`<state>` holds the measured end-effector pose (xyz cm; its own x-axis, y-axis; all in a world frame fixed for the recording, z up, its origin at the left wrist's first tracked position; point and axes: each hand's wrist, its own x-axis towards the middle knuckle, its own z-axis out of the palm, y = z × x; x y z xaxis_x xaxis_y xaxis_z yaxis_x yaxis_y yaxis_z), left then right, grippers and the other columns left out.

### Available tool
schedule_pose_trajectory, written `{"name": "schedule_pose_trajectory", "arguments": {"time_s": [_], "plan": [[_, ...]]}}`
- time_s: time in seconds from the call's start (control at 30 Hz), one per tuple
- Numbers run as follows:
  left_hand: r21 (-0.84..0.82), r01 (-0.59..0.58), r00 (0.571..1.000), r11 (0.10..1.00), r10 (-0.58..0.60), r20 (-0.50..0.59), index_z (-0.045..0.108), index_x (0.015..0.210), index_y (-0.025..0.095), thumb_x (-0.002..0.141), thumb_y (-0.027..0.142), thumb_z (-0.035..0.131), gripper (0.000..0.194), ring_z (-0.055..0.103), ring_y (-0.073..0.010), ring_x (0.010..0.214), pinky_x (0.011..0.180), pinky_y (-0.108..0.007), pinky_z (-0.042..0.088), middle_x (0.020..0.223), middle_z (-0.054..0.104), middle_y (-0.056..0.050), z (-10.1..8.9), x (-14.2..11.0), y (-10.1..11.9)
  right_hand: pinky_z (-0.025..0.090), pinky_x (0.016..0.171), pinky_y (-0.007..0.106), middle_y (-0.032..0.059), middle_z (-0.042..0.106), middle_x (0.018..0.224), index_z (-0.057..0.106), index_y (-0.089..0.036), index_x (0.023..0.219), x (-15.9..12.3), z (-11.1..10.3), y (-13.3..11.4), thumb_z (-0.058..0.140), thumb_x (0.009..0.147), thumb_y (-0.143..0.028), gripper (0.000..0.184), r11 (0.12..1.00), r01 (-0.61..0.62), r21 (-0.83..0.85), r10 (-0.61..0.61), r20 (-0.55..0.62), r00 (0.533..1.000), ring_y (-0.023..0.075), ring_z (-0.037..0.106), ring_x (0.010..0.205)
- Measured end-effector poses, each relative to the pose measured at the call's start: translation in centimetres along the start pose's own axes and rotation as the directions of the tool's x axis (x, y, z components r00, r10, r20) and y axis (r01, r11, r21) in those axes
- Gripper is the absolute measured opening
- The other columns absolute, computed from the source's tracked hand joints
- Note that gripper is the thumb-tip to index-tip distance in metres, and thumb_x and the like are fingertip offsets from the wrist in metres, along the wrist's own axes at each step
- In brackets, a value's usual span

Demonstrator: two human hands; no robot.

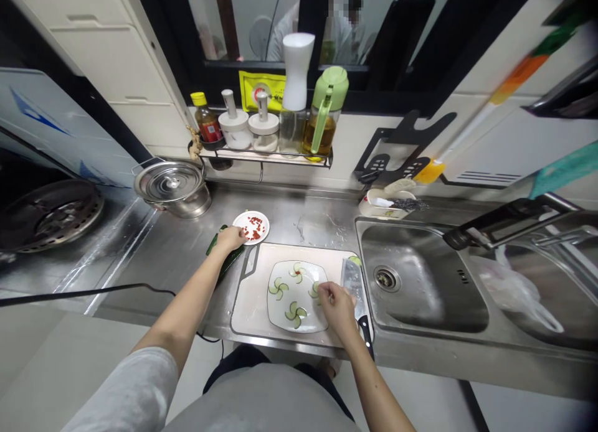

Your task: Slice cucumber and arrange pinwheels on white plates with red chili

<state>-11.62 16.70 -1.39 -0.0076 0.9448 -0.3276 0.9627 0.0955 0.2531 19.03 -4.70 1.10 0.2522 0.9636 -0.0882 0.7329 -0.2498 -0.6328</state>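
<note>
A square white plate (280,314) lies on a white cutting board (250,307). On it sit several pinwheels of green cucumber slices (278,287). My right hand (337,305) rests at the plate's right edge, its fingers pinched by one cucumber pinwheel (314,289). My left hand (230,238) reaches to a small round white dish (259,219) of red pieces, fingertips closed at its rim. A cucumber (228,258) lies under that hand. A cleaver (354,286) lies on the board's right side.
A steel sink (420,282) lies right of the board, a lidded steel pot (172,188) at back left, a stove burner (47,214) at far left. Bottles and jars stand on a wall shelf (271,155). A person shows behind the window (289,21).
</note>
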Motion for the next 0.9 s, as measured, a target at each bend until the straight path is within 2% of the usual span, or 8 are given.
{"name": "schedule_pose_trajectory", "arguments": {"time_s": [0.17,0.33,0.4,0.5,0.57,0.6,0.7,0.9], "plan": [[-0.118,0.03,0.999,0.993,-0.032,-0.017,0.067,0.07,0.019,0.069,0.029,0.067,0.009,0.063,-0.025,0.096,0.083,-0.031,0.045,0.095,0.072,-0.008,-0.2,-0.3,0.7,0.03,0.075,0.033,0.0041,0.068,0.073,0.068,-0.021,0.075,-0.2,-0.1,0.1,0.045,0.084,-0.041,0.032,1.0,0.02,-0.008,-0.02,-0.011,1.0,0.021,0.056,0.078],[-0.373,0.0,1.0,0.928,-0.005,-0.011,0.067,0.082,0.017,0.076,0.034,0.063,0.019,0.064,-0.0174,0.081,0.07,-0.024,0.046,0.089,0.072,-0.007,-0.2,-1.7,1.5,0.03,0.076,0.033,0.0036,0.067,0.073,0.068,-0.021,0.076,-0.5,-0.4,-0.1,0.047,0.083,-0.042,0.031,1.0,0.024,-0.002,-0.024,-0.031,0.999,0.0201,0.056,0.077],[-0.577,-0.029,0.998,0.816,0.06,0.034,0.065,0.085,0.016,0.078,0.039,0.062,0.025,0.062,-0.0131,0.072,0.061,-0.021,0.044,0.086,0.07,-0.006,0.1,-2.9,2.1,0.031,0.077,0.033,0.0037,0.067,0.073,0.068,-0.021,0.075,-0.4,-0.5,-0.4,0.046,0.084,-0.041,0.031,1.0,0.022,0.016,-0.021,-0.029,0.999,0.02,0.055,0.077],[-0.903,0.026,0.969,0.428,0.211,0.128,0.062,0.083,0.015,0.068,0.043,0.072,0.033,0.056,-0.0088,0.062,0.052,-0.018,0.038,0.079,0.066,-0.004,0.5,-5.3,3.5,0.032,0.077,0.033,0.0037,0.067,0.073,0.067,-0.02,0.076,-0.2,-0.6,-1.0,0.046,0.084,-0.037,0.028,0.998,0.031,0.049,-0.029,-0.026,0.999,0.0198,0.055,0.077],[-0.966,0.099,0.948,0.24,0.272,0.165,0.061,0.084,0.016,0.061,0.042,0.079,0.039,0.053,-0.0065,0.059,0.052,-0.017,0.037,0.074,0.063,-0.001,0.5,-7.0,4.5,0.033,0.075,0.032,0.0037,0.067,0.075,0.066,-0.02,0.076,0.2,-0.8,-1.7,0.047,0.083,-0.035,0.024,0.995,0.05,0.081,-0.047,-0.038,0.998,0.0195,0.055,0.076],[-0.974,0.127,0.943,0.187,0.283,0.178,0.061,0.085,0.016,0.06,0.041,0.08,0.04,0.052,-0.0056,0.058,0.053,-0.016,0.037,0.073,0.062,0.001,0.5,-7.9,5.0,0.034,0.075,0.031,0.0037,0.067,0.075,0.066,-0.02,0.076,0.4,-1.0,-2.1,0.048,0.083,-0.034,0.023,0.992,0.068,0.104,-0.064,-0.045,0.997,0.0193,0.055,0.077],[-0.977,0.163,0.927,0.134,0.319,0.198,0.061,0.09,0.017,0.062,0.04,0.08,0.042,0.052,-0.005,0.058,0.054,-0.016,0.037,0.073,0.062,0.001,0.2,-10.1,6.5,0.037,0.075,0.031,0.0036,0.065,0.075,0.065,-0.021,0.077,1.0,-1.6,-3.6,0.05,0.083,-0.033,0.02,0.97,0.155,0.186,-0.144,-0.068,0.987,0.0193,0.054,0.078],[-0.979,0.148,0.89,0.143,0.412,0.194,0.061,0.093,0.016,0.066,0.038,0.079,0.039,0.054,-0.006,0.059,0.056,-0.017,0.038,0.07,0.063,0.001,-0.1,-13.3,8.7,0.041,0.08,0.031,0.0031,0.066,0.082,0.066,-0.021,0.085,1.4,-2.7,-6.7,0.053,0.086,-0.03,0.016,0.896,0.315,0.312,-0.305,-0.082,0.949,0.0185,0.055,0.084]]}}
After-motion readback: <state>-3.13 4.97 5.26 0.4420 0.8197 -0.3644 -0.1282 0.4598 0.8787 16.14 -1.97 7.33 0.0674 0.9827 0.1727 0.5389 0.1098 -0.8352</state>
